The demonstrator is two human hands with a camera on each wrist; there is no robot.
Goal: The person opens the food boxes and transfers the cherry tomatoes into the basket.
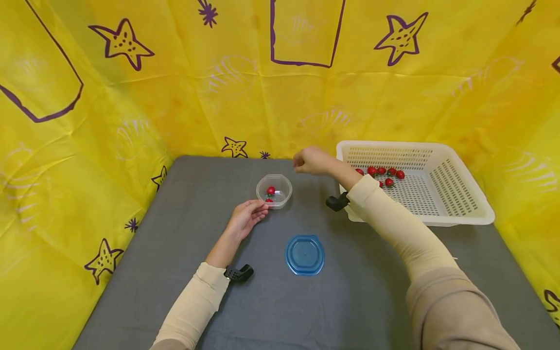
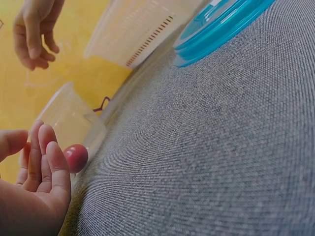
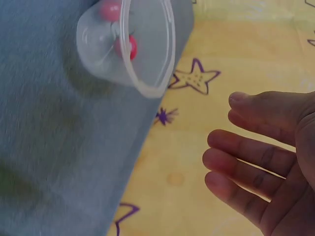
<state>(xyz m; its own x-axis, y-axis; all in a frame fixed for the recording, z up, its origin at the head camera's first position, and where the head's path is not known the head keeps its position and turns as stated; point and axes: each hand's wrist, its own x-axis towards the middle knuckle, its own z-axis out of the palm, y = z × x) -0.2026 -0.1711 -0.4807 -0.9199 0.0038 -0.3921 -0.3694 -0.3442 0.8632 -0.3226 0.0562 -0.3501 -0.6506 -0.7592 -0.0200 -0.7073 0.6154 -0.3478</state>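
Note:
A small clear plastic container (image 1: 286, 194) stands on the grey table with two red cherry tomatoes (image 1: 271, 190) inside. My left hand (image 1: 246, 218) holds its near-left rim between thumb and fingers; part of that contact is hidden in the left wrist view. Beyond the container and to its right, my right hand (image 1: 313, 160) hovers in the air. Its fingers are loosely bent, and the right wrist view shows nothing in them. A round blue lid (image 1: 305, 255) lies flat on the table, nearer to me than the container.
On the right stands a white slotted plastic basket (image 1: 470, 187) with several cherry tomatoes (image 1: 389, 182) at its left side. My right forearm passes over the basket's left edge. Yellow patterned cloth (image 1: 280, 112) hangs behind the grey table (image 1: 262, 311) and at both sides.

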